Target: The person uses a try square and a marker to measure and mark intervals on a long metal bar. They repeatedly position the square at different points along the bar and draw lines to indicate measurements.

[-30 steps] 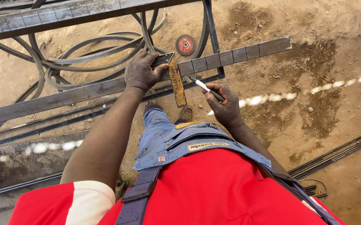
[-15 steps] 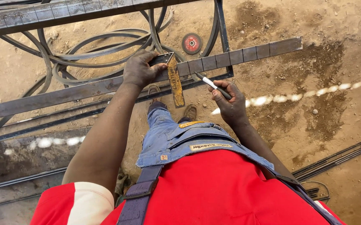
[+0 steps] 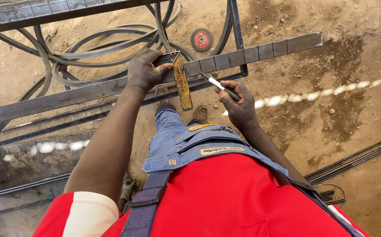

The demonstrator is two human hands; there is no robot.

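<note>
The long flat grey steel bar [image 3: 243, 55] ran crosswise, marked in segments. The left hand [image 3: 143, 70] pressed a yellow-handled try square [image 3: 182, 83] onto it; just right, the right hand [image 3: 239, 101] pinched a black marker pen [image 3: 219, 85], tip nearly touching.

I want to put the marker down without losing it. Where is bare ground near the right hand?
Bare dirt lies right of the right hand, between the flat steel bar above and the thin rods below. Left of the square, hoses and steel strips crowd the ground.
</note>
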